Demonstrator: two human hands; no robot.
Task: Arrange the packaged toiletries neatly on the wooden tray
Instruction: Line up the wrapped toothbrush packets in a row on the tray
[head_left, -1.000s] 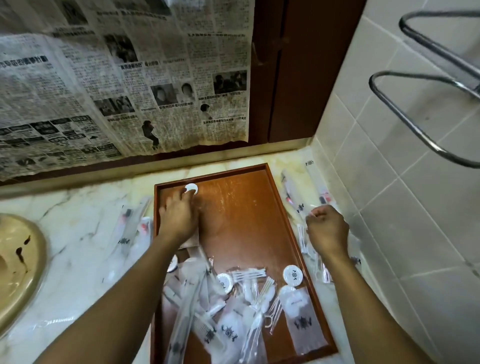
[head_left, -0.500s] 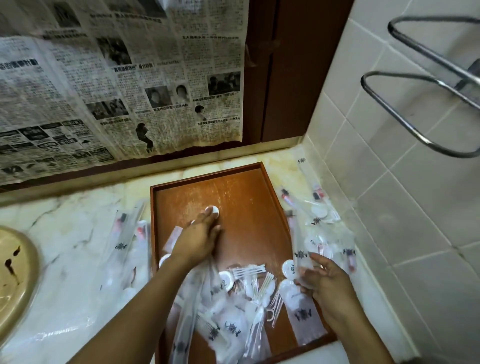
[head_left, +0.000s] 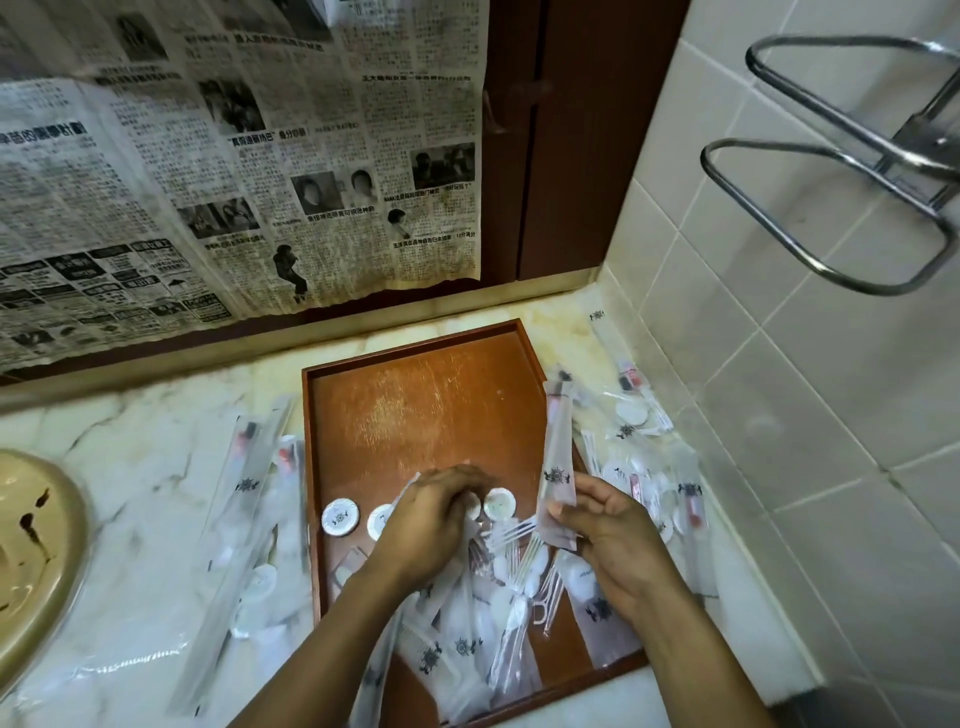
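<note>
1. The wooden tray (head_left: 415, 395) lies on the marble counter (head_left: 156, 447), its long axis running 12 to 6 o'clock. The 12 o'clock half is bare wood, and the 6 o'clock half holds a jumbled heap of sachets (head_left: 467, 639).
2. Round white packets (head_left: 340, 517) sit in a rough row across the tray's middle, from 9 towards 3 o'clock. Other toiletries are off the tray: loose packets (head_left: 631, 415) at 3 o'clock against the tiled wall (head_left: 779, 415), and long clear sachets (head_left: 249, 483) at 9 o'clock, towards the basin (head_left: 31, 519).
3. The left hand (head_left: 431, 514) is over that row, knuckles up and fingers curled down. I cannot tell whether they pinch a disc.
4. The right hand (head_left: 608, 535), at the tray's 4 o'clock, pinches the near end of a long frosted sachet (head_left: 557, 457) between thumb and fingers. The sachet's far end points to 12 o'clock above the right rim.
5. The step in hand looks like sorting by kind, with the discs lined up first. The task seems at an early stage.
6. Next, the sachet probably needs laying flat on the bare 12 o'clock area, parallel to a rim. The slippery film calls for a firm pinch and a low release.
</note>
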